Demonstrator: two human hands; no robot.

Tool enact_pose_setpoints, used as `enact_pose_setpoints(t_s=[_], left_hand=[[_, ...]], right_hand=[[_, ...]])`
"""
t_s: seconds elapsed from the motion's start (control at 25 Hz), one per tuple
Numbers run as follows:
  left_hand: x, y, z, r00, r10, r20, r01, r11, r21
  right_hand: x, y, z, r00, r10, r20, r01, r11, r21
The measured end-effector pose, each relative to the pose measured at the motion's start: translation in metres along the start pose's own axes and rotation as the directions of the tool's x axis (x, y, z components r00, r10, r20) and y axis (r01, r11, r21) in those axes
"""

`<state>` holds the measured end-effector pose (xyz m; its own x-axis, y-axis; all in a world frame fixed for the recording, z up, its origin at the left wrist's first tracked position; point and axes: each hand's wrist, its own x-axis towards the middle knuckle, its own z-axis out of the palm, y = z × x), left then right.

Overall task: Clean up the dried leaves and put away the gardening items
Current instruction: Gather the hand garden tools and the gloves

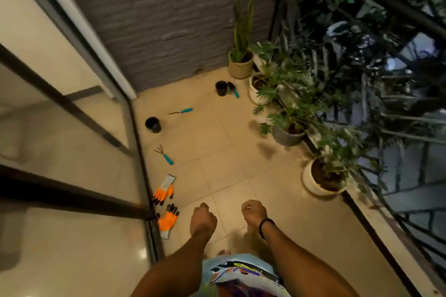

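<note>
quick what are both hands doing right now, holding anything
Left hand: closed in a fist, nothing seen in it.
Right hand: closed in a fist, nothing clearly held.

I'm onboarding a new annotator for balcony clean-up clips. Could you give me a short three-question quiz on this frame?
1. Count: how many teal-handled tools lie on the floor?
2. True or false: the orange gloves are worn on the left hand and right hand.
3. What lies right beside the far black pot? A) a broom B) a trowel C) a watering can

Key
1. Three: the trowel, a narrow-bladed tool and a hand rake.
2. False: both gloves lie on the floor by the sliding door, and the hands are bare.
3. B
</note>
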<state>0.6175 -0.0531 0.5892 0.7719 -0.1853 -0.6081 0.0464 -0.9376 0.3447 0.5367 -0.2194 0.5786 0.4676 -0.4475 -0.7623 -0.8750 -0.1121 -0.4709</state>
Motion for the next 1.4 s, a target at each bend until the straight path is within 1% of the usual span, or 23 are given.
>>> enact_pose_setpoints(t_s=[0.16, 0.28, 0.32, 0.44, 0.6, 0.68, 0.8, 0.92, 1.04, 1.24, 1.32, 1.4], left_hand=[[0.052, 0.027, -0.023, 0.987, -0.144, -0.067, 0.134, 0.981, -0.140], [0.084, 0.063, -0.043, 0.959, -0.266, -0.098, 0.236, 0.942, -0.240], [0.095, 0.075, -0.048, 0.953, -0.287, -0.098, 0.250, 0.927, -0.278], [0.136, 0.106, -0.063, 0.954, -0.290, -0.072, 0.250, 0.906, -0.342], [0.202, 0.141, -0.096, 0.950, -0.294, -0.104, 0.239, 0.902, -0.361], [0.251, 0.161, -0.129, 0.953, -0.283, -0.103, 0.223, 0.894, -0.389], [0.324, 0.188, -0.173, 0.970, -0.233, -0.068, 0.195, 0.915, -0.352], [0.392, 0.224, -0.221, 0.992, -0.124, 0.001, 0.119, 0.951, -0.287], [0.445, 0.257, -0.255, 0.998, -0.070, 0.007, 0.070, 0.977, -0.201], [0.537, 0.315, -0.279, 0.998, -0.041, 0.045, 0.046, 0.994, -0.104], [0.578, 0.342, -0.280, 0.995, -0.085, 0.043, 0.089, 0.990, -0.107], [0.620, 0.362, -0.278, 0.988, -0.147, 0.044, 0.152, 0.975, -0.162]], right_hand=[[0.064, -0.063, -0.025, 0.995, -0.061, 0.078, 0.071, 0.988, -0.139], [0.109, -0.117, -0.047, 0.987, -0.105, 0.125, 0.131, 0.968, -0.216], [0.122, -0.136, -0.054, 0.983, -0.116, 0.144, 0.148, 0.962, -0.232], [0.165, -0.179, -0.068, 0.976, -0.154, 0.155, 0.189, 0.951, -0.246], [0.223, -0.221, -0.078, 0.971, -0.093, 0.219, 0.154, 0.948, -0.280], [0.258, -0.250, -0.085, 0.977, -0.074, 0.201, 0.133, 0.945, -0.300], [0.304, -0.301, -0.102, 0.994, -0.029, 0.106, 0.057, 0.958, -0.281], [0.349, -0.355, -0.123, 0.998, 0.008, 0.060, 0.006, 0.974, -0.229], [0.384, -0.404, -0.152, 0.998, 0.058, 0.028, -0.053, 0.987, -0.150], [0.455, -0.477, -0.200, 0.993, 0.104, 0.057, -0.095, 0.985, -0.143], [0.500, -0.499, -0.214, 0.993, 0.096, 0.072, -0.082, 0.981, -0.177], [0.544, -0.524, -0.223, 0.993, 0.092, 0.076, -0.077, 0.980, -0.181]])
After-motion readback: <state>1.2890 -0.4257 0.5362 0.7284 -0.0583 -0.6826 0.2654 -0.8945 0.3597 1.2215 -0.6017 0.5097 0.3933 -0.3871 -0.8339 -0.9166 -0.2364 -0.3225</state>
